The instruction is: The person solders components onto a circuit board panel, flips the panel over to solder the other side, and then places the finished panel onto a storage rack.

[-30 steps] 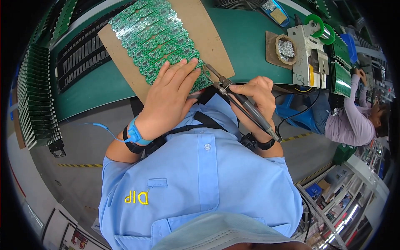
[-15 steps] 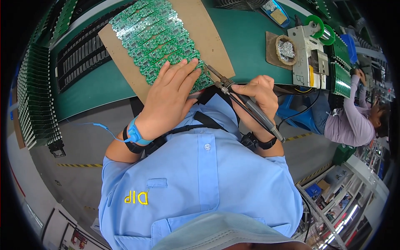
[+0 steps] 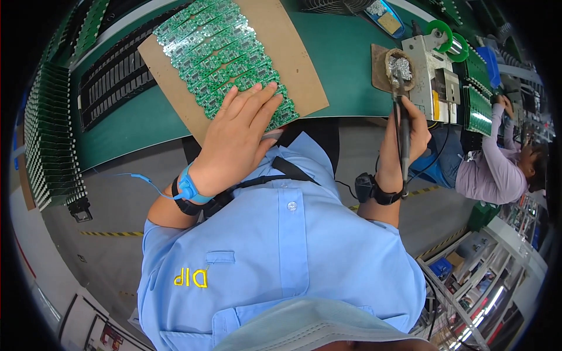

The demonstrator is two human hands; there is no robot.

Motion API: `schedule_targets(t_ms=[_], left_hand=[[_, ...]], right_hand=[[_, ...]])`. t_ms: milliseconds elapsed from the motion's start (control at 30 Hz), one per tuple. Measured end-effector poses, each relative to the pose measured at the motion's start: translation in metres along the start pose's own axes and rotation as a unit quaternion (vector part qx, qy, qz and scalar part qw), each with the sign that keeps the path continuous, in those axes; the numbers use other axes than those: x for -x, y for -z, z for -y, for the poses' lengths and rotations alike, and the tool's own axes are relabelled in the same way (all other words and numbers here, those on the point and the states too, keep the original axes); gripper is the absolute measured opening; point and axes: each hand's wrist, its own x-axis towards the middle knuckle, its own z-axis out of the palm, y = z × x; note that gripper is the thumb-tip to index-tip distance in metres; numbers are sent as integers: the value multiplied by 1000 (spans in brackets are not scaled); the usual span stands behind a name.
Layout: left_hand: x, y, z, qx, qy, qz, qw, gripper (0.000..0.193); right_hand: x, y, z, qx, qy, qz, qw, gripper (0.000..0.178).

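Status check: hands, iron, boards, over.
Left hand flat on green circuit boards. Right hand holds soldering iron, tip at wire-wool cleaner. Nothing blocking.

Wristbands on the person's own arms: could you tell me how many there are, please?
2. A blue wristband with a coiled cord sits on the left wrist, and a black band sits on the right wrist. Sleeves may hide others.
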Motion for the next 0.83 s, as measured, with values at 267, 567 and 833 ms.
schedule_targets(t_ms=[267, 567, 833], left_hand=[[0, 0, -1, -4, 3, 6, 1000, 68], [1, -1, 0, -6, 0, 4, 1000, 69], [1, -1, 1, -6, 1, 7, 1000, 72]], right_hand=[[10, 14, 39, -206, 76, 111, 969, 28], [8, -13, 55, -237, 164, 189, 939, 28], [5, -12, 59, -226, 177, 199, 937, 29]])
